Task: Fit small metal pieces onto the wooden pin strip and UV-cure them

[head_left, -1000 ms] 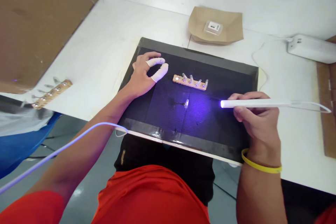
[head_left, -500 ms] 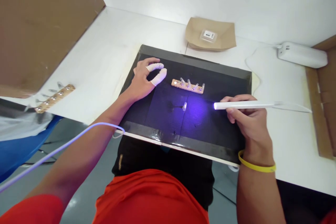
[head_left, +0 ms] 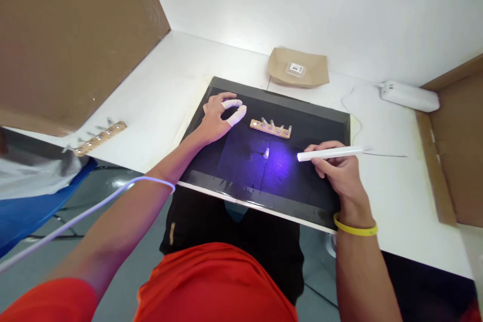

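Note:
My right hand [head_left: 337, 166] grips a white UV penlight [head_left: 335, 153], its lit tip pointing left and casting a purple glow on the black mat [head_left: 234, 178]. Just left of that glow lies a small clear piece [head_left: 266, 153] with a thin dark stem; its exact kind I cannot make out. My left hand [head_left: 221, 118] rests on the mat's left part, white finger cots on thumb and forefinger, which curve apart with nothing between them. Between the hands, farther back, sits a wooden strip [head_left: 258, 125] bearing several small clear pieces on metal studs.
Behind the mat stands a brown paper tray [head_left: 317, 73] with a small labelled clear case [head_left: 295, 69]. A similar wooden strip [head_left: 100, 139] is at the left table edge. On the right are a white power block [head_left: 409, 95] and a cardboard wall. A light cable [head_left: 113, 196] crosses near my left forearm.
The view has shifted slightly. My right hand with the penlight is a little nearer the small clear piece, and the purple glow still falls beside it. My left hand keeps its pose.

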`<state>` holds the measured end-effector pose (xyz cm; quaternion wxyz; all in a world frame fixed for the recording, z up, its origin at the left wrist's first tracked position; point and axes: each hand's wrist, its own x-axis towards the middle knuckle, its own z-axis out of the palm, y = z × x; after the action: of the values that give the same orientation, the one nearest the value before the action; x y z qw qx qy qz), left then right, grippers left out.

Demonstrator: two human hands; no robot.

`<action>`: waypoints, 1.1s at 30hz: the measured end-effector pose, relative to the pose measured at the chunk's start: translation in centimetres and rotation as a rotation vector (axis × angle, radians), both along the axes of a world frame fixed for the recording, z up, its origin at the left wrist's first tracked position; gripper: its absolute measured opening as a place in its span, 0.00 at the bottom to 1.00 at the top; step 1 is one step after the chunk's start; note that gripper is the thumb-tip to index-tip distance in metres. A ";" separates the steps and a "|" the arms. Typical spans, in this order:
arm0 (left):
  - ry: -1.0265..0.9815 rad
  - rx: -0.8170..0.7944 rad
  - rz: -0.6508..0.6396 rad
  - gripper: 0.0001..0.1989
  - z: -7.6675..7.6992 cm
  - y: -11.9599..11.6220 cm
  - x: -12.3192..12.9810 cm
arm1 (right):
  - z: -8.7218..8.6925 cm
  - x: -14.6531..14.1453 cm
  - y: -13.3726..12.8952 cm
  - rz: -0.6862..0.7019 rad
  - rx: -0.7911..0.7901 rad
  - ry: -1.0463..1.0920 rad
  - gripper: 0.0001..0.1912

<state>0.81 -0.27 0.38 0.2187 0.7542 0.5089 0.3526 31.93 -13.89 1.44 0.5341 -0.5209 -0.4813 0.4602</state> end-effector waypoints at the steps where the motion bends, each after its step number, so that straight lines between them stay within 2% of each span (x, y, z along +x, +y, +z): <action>1: 0.005 -0.002 -0.006 0.10 0.1 0.0 0.0 | 0.1 -0.1 0.0 0.002 -0.008 -0.006 0.16; 7: 0.047 0.005 -0.051 0.14 0.3 0.0 -0.1 | 0.1 -0.1 0.0 -0.005 -0.029 0.000 0.15; 14: -0.041 0.074 -0.088 0.18 0.0 0.0 -0.9 | 0.4 -0.2 -0.4 -0.046 -0.035 0.005 0.13; 17: -0.099 0.138 -0.094 0.21 -0.1 -0.4 -1.4 | 0.6 -0.4 -0.6 -0.071 -0.013 -0.011 0.13; 20: -0.084 0.110 -0.117 0.24 0.2 -1.5 -1.9 | 0.8 -0.5 -0.7 -0.094 -0.016 -0.045 0.13; 22: -0.052 0.068 -0.194 0.24 0.7 -2.3 -2.2 | 0.8 -0.5 -0.8 -0.109 -0.032 -0.062 0.13; 24: -0.034 0.071 -0.300 0.19 1.3 -3.1 -2.3 | 0.8 -0.5 -0.9 -0.126 -0.038 -0.075 0.13; 26: -0.001 0.076 -0.467 0.12 1.8 -3.6 -2.3 | 0.7 -0.6 -0.9 -0.149 -0.033 -0.092 0.13; 28: 0.080 0.107 -0.607 0.14 1.9 -3.8 -2.0 | 0.7 -0.6 -0.9 -0.182 -0.015 -0.124 0.13; 30: 0.178 0.185 -0.669 0.18 1.7 -3.8 -1.4 | 0.6 -0.7 -0.9 -0.212 0.001 -0.172 0.13; 33: 0.285 0.272 -0.691 0.18 1.2 -3.8 -0.3 | 0.6 -0.9 -0.9 -0.234 0.009 -0.224 0.13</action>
<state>0.51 -4.06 1.55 0.1499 0.9444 0.1993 0.2144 31.02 -14.76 2.03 0.5293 -0.6190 -0.4759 0.3318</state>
